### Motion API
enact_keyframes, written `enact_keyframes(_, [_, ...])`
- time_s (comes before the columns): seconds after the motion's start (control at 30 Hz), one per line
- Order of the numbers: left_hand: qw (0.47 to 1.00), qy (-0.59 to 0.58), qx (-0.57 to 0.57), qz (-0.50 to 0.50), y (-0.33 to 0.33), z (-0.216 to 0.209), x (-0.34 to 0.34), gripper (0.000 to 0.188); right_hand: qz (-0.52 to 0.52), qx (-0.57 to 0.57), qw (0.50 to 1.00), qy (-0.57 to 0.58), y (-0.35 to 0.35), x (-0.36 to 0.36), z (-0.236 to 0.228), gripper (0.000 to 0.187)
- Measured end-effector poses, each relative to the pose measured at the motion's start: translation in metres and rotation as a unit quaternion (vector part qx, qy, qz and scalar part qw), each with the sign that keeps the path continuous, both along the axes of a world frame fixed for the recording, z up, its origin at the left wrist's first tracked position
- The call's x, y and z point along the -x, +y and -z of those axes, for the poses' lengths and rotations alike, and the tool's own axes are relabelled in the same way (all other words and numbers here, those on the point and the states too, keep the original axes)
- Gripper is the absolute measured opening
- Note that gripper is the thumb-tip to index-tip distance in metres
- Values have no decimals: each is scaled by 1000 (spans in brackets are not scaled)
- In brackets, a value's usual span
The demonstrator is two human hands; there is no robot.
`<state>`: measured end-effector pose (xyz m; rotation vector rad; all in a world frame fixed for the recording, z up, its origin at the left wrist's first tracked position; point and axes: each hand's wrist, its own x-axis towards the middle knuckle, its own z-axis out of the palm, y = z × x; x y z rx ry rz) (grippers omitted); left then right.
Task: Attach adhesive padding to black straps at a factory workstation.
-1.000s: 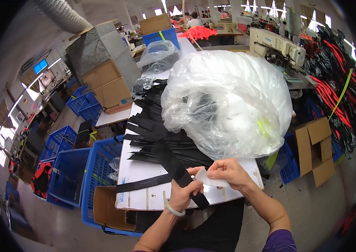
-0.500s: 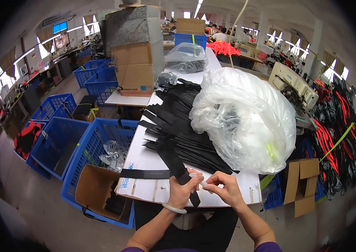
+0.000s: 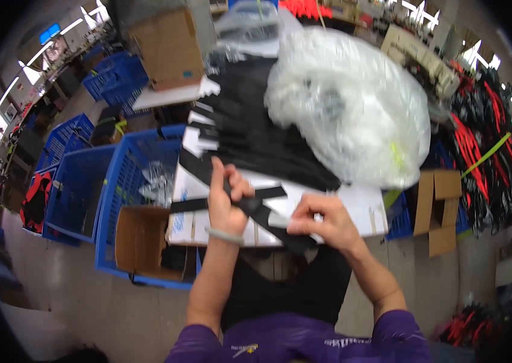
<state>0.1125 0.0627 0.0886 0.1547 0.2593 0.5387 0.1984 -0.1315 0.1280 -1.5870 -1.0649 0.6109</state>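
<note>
The person's right hand [image 3: 327,222] pinches a small, flat white piece [image 3: 278,219] over a long, flat black band [image 3: 259,216], which slants above the white table's [image 3: 362,209] near edge. The left hand [image 3: 227,202] is at this band, one finger raised and others curled, but I cannot tell whether it grips. Beyond, many flat black strips [image 3: 250,121] lie beside a big translucent plastic bag [image 3: 359,109].

We see a wide black strap [image 3: 258,212] slanting from upper left to lower right, its lower end at the near edge of the white table [image 3: 357,209]; over that part we see a small, blurred white piece [image 3: 277,220].
</note>
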Motion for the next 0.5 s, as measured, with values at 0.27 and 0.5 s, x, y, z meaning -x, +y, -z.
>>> enact_keyframes(0.27, [998,0,40,57,-24,1,-29,34,35,6,994,-103,-4,-20,4,18])
enact_keyframes(0.5, [996,34,-86,7,-48,6,-28,35,140,-42,957,-249,-15,-8,24,23])
